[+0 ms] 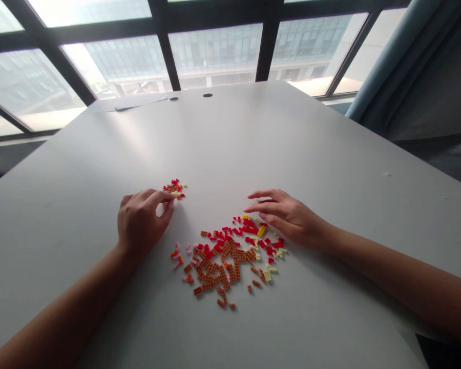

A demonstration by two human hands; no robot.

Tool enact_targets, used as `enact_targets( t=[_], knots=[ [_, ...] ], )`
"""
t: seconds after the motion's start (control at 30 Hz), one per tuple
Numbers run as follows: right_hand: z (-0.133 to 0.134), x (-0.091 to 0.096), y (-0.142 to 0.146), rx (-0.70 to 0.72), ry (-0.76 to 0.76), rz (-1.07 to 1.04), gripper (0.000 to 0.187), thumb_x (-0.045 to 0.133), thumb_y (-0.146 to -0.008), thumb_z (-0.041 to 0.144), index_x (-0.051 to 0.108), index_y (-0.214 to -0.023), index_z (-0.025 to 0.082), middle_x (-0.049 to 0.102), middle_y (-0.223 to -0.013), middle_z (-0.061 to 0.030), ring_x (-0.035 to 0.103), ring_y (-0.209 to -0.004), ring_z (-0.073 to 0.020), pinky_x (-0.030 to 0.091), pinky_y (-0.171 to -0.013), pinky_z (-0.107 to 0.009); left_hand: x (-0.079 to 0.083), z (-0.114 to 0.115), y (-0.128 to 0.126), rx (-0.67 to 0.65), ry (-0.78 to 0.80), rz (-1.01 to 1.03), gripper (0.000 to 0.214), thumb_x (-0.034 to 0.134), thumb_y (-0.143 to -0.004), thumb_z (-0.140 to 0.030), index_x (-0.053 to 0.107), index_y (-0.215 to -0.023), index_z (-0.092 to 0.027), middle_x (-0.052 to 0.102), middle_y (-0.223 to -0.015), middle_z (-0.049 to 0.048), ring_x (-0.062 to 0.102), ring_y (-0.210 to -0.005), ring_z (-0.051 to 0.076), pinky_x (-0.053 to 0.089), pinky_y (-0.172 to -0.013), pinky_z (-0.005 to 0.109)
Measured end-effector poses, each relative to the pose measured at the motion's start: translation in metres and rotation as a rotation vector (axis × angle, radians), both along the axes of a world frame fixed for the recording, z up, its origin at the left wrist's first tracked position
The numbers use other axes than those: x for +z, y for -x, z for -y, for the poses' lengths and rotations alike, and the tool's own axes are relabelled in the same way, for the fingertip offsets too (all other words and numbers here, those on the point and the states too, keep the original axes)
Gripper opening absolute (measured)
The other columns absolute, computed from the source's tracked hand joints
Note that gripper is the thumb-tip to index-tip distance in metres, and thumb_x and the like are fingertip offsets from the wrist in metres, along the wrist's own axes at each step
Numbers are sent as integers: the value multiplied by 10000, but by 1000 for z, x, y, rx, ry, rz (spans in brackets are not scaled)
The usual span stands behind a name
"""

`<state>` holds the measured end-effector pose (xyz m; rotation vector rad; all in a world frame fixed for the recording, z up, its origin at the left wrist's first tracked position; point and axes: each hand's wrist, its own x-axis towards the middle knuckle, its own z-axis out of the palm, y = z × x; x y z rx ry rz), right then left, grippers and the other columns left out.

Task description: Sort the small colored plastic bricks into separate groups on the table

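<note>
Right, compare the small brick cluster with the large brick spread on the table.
The small brick cluster is far smaller than the large brick spread. The cluster is tightly bunched; the spread is loosely scattered. The cluster is mainly red and orange, while the spread also shows pink, yellow and cream pieces. The cluster sits past the left hand, the spread nearer the right hand. Both are tiny studded bricks on the white table.

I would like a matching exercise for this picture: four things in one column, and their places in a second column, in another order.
Things:
1. Left hand
2. Right hand
3. Large spread of toy bricks
4. Dark round hole

Places:
A. Near the far edge of the white desk
B. Between the two hands
C. Over the upper right side of the spread
D. Beside the small cluster of bricks

Pairs: 1-D, 2-C, 3-B, 4-A
</note>
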<state>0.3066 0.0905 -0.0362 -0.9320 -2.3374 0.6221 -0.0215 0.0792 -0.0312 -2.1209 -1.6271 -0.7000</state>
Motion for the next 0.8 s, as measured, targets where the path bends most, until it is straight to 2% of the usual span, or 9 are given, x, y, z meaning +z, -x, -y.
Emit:
enact_targets(
  t=[0.1,0.27,0.43,0.8],
  knots=[
    [0,-1,-1,33,8,5,320,475,-928,202,725,-1125,236,591,-1293,-106,575,-1177,-211,519,-997,-390,-1,0,1,-1,4,-5,185,534,-895,-293,701,-844,-233,742,-848,8,701,-801,221,431,-780,358],
    [0,-2,-1,10,32,-24,316,471,-940,214,722,-1132,231,584,-1293,-110,599,-1144,-201,512,-1013,-393,-3,-1,3,3,7,-4,174,544,-895,-302,698,-848,-236,740,-855,5,700,-805,222,429,-791,360],
    [0,-1,-1,81,23,-42,311,482,-931,214,730,-1115,248,577,-1301,-104,575,-1175,-206,503,-1021,-392,-2,0,2,4,21,-1,189,532,-896,-306,699,-845,-233,741,-859,12,698,-817,229,432,-792,363],
    [1,5,1,-18,57,-53,313,459,-912,175,745,-1029,225,659,-1199,-90,618,-1130,-209,485,-1019,-403,-1,-1,1,23,48,4,199,521,-901,-317,698,-851,-242,744,-860,11,694,-816,217,432,-807,359]
  ],
)
